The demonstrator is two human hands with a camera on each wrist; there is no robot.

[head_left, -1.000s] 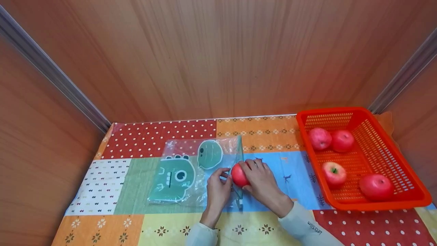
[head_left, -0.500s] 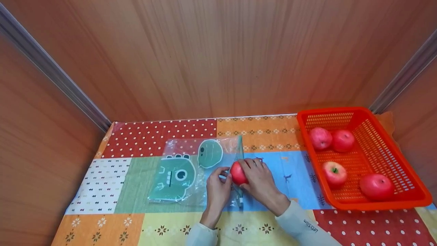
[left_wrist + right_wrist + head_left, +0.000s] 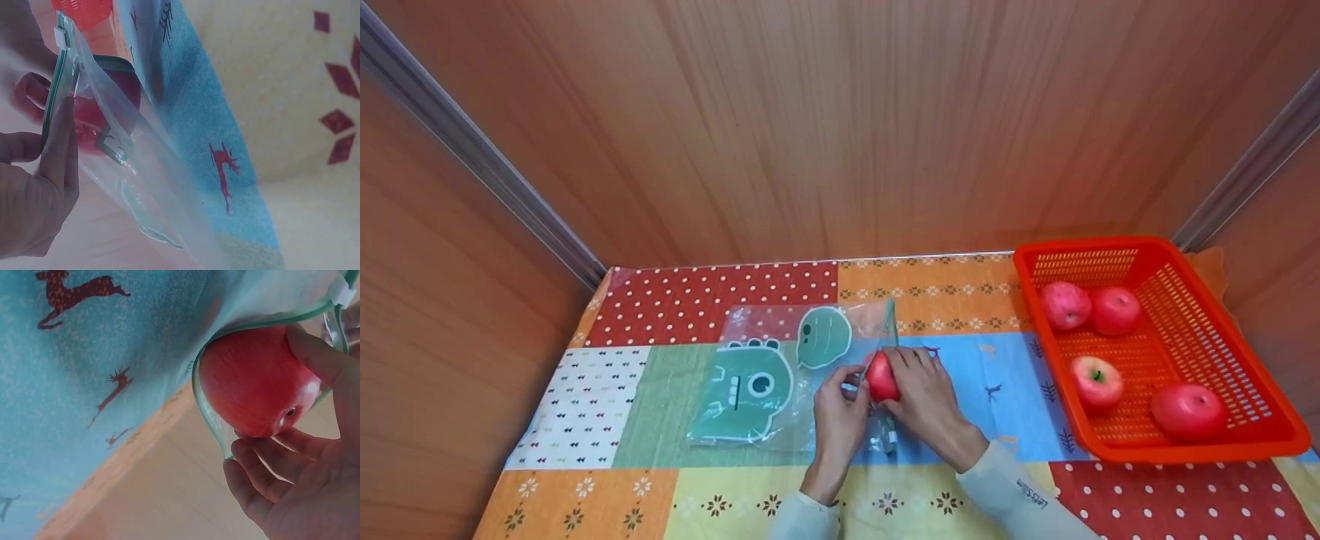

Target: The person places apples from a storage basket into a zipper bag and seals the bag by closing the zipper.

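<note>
Your right hand (image 3: 924,391) grips a red apple (image 3: 250,382) in the clear bag's (image 3: 751,397) mouth; your left hand (image 3: 840,416) pinches the bag's edge; an orange-red basket (image 3: 1185,454) stands right.

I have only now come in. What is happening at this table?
A person is holding a red apple with the right hand at the open mouth of a clear plastic bag. The left hand pinches the bag's rim. The apple is partly inside, not yet fully in. The bag lies on a patterned cloth, and four other apples are in the orange-red basket at the person's right.
</note>
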